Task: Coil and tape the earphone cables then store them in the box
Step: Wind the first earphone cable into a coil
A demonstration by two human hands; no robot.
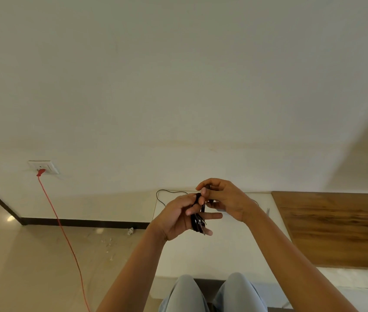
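Cable (197, 218): one black coil, held upright above the white tabletop (235, 248). The left hand (176, 218) grips its middle. The right hand (225, 199) pinches something small at the coil's top, hidden by its fingers. One thin strand (158, 197) loops out left over the tabletop; its end is hard to make out. One wood panel (336, 228) at right. One red cord (66, 235) runs from one wall socket (43, 167) across the tiled floor (32, 255).
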